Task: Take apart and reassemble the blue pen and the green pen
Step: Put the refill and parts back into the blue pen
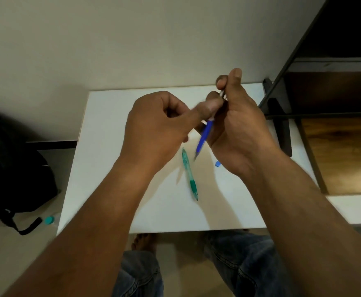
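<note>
White table (102,168), green pen (189,174) midway between far and near edges. Our right hand (239,129) grips blue pen (205,136); left hand (154,129) meets it, hold too blurred to tell.

One camera rides on my head, facing forward and steeply down, close above my left hand (154,123) and right hand (237,125). Both sit mid-frame, with the table (102,168) beneath them, the wall (111,39) beyond them and my knees (246,264) below them.
</note>
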